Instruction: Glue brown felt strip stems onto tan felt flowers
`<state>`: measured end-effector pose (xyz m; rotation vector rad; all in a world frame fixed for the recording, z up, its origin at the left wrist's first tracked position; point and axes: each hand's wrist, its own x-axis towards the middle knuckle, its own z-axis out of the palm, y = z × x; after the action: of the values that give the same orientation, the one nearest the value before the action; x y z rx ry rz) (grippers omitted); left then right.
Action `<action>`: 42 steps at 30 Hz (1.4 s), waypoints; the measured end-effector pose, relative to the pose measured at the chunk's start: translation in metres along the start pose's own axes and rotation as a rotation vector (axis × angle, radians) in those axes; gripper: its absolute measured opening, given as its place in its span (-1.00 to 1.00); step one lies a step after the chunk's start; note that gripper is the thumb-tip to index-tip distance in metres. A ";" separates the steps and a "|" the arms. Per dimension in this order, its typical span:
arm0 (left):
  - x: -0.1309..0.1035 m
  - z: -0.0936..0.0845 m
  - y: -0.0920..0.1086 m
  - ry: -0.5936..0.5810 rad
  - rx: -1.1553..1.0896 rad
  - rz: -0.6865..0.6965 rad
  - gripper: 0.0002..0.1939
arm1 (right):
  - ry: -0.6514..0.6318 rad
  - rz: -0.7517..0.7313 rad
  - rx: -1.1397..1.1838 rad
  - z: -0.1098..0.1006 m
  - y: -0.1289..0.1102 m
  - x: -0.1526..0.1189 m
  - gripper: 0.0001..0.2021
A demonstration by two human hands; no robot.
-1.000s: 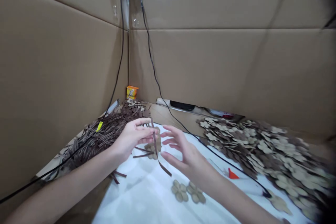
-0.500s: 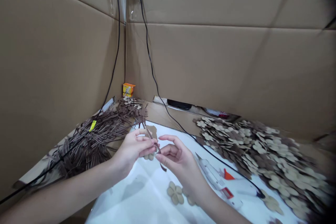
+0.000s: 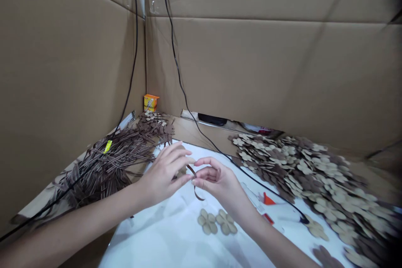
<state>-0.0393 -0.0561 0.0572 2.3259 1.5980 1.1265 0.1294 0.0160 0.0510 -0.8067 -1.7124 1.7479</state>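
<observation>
A thin brown strip (image 3: 198,194) hangs in a curve between my hands, over the white surface. My right hand (image 3: 216,176) pinches it between thumb and fingertips. My left hand (image 3: 172,167) meets the strip's upper part with thumb and fingers bent round it. Behind the left fingers a beige piece (image 3: 181,171) is partly hidden. Nearer to me, two beige flower shapes, one at the left (image 3: 207,221) and one at the right (image 3: 226,222), lie side by side on the white surface (image 3: 166,238).
Brown strips (image 3: 119,155) are heaped at the left, beige and brown flower shapes (image 3: 301,167) at the right. A glue gun (image 3: 251,197) lies partly behind my right forearm. Black cables (image 3: 179,71) hang down, and an orange box (image 3: 151,103) stands in the cardboard corner.
My left hand has turned, its fingers now reaching over the strip. The strip has shifted slightly right and up with my right hand. The second flower shape has come into full view.
</observation>
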 end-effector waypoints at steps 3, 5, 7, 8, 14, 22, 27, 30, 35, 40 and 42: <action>0.004 0.008 -0.006 -0.080 -0.014 0.069 -0.83 | 0.017 0.036 -0.021 -0.002 -0.002 -0.001 -0.55; 0.003 0.014 -0.010 -0.100 -0.081 0.081 -0.84 | 0.011 0.055 -0.040 -0.003 -0.002 -0.003 -0.56; 0.001 0.019 -0.011 -0.092 -0.145 0.066 -0.84 | -0.003 0.066 -0.044 -0.005 -0.002 -0.005 -0.59; 0.000 0.021 -0.010 -0.077 -0.169 0.045 -0.83 | -0.008 0.075 -0.044 -0.006 -0.002 -0.006 -0.60; -0.010 0.026 0.004 -0.024 -0.333 -0.205 -0.85 | 0.011 0.217 -0.049 -0.005 0.000 -0.014 -0.58; -0.012 0.028 0.006 -0.178 -0.892 -0.661 -0.73 | -0.003 0.227 0.067 0.000 0.006 -0.012 -0.57; -0.013 0.023 0.008 -0.233 -1.027 -0.840 -0.74 | 0.095 0.132 0.024 0.006 0.009 -0.011 -0.64; -0.015 0.023 0.008 -0.228 -1.033 -0.865 -0.72 | 0.130 0.090 -0.079 0.010 0.009 -0.010 -0.72; -0.016 0.023 0.007 -0.220 -1.038 -0.884 -0.67 | 0.081 0.091 -0.110 0.008 0.011 -0.007 -0.75; -0.020 0.030 0.005 -0.304 -0.986 -0.780 -0.65 | 0.037 0.123 -0.068 0.008 0.017 -0.003 -0.75; -0.022 0.034 0.003 -0.283 -0.951 -0.709 -0.66 | 0.034 0.132 -0.063 0.010 0.017 -0.001 -0.77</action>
<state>-0.0198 -0.0654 0.0230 1.1190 1.2000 0.9815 0.1235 0.0082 0.0343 -0.9925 -1.7339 1.7626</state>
